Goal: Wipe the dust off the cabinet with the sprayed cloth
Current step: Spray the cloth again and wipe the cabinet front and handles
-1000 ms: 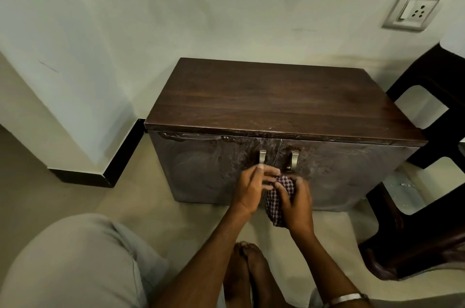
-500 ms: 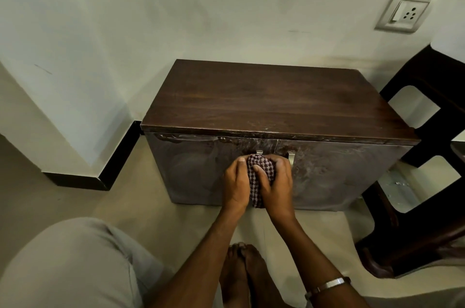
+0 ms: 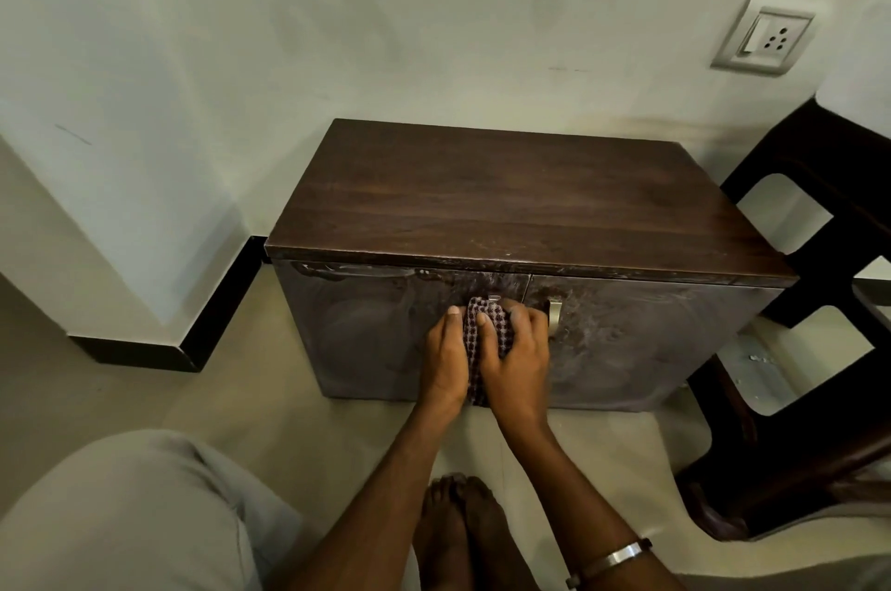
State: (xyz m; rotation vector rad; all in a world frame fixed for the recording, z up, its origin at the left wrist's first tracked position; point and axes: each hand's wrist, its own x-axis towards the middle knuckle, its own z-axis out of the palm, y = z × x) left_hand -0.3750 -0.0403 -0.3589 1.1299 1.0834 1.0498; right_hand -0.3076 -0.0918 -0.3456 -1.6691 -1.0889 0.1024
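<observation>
The wall (image 3: 337, 35) rises beyond the fingertips and carries a white socket plate (image 3: 763, 39) up and to the right of them. The tiled floor (image 3: 313, 436) lies below both wrists.

The cabinet (image 3: 520, 199) stands against the wall: a dark wood-grain top, with two dusty, smeared doors facing the person. The seam between the doors runs just right of the right-hand fingertips. A dark chair (image 3: 819, 301) stands to the right of the cabinet, well apart from the fingers.

A bent knee in light trousers (image 3: 120, 518) fills the lower-left corner, well left of the forearms. Bare feet (image 3: 458, 528) rest on the floor between the two forearms, below the hands.

The left hand (image 3: 446, 361) lies against the left door, fingers extended upward alongside the left edge of the cloth, touching it. Whether this hand is holding the cloth or only pressing beside it cannot be determined.

The right hand (image 3: 518, 356) lies over the cloth with its fingers curled around the bundle, gripping it against the door front. A metal bangle (image 3: 614, 559) circles the right wrist.

The checked cloth (image 3: 475, 339) is bunched between both hands, showing at the fingertips and hanging below the palms.

One metal handle (image 3: 555, 315) sits on the right door, just beside the right-hand fingers. A second handle, just above the cloth, is mostly covered.
</observation>
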